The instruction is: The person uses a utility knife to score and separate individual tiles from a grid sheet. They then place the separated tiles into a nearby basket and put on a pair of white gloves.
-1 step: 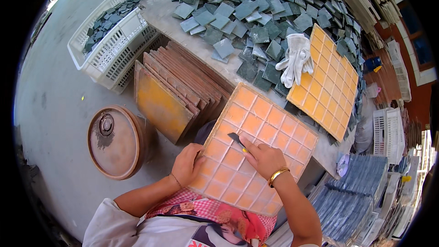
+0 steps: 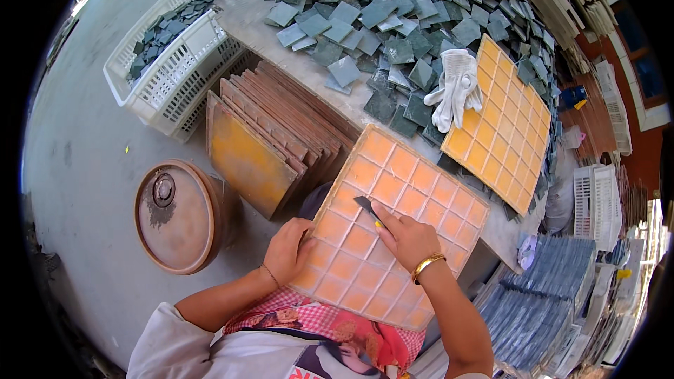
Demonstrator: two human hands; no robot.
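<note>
An orange grid board point(image 2: 365, 177), square cells split by pale raised ribs, lies tilted across my lap, its far edge at the worktable. My left hand point(image 2: 288, 251) grips its left edge, fingers curled over the rim. Held in my right hand point(image 2: 408, 240) is a small scraper point(image 2: 366, 205) with a dark blade and a bit of yellow near the fingers. The blade is over the ribs in the board's middle; whether its tip touches is hard to tell. A second, yellower grid board point(image 2: 502, 130) rests on the table to the right, with white gloves point(image 2: 455, 91) on its left edge.
Dark green stone tiles point(image 2: 414, 49) are heaped across the worktable point(image 2: 270, 38). Left of me stand brown boards on edge point(image 2: 281, 126), a round lidded drum point(image 2: 186, 221) and white crates point(image 2: 175, 63) holding tile pieces. Stacked blue-grey sheets point(image 2: 533, 309) stand at right.
The scraper and my right hand have shifted slightly to the right over the board. My left hand keeps its place on the edge.
</note>
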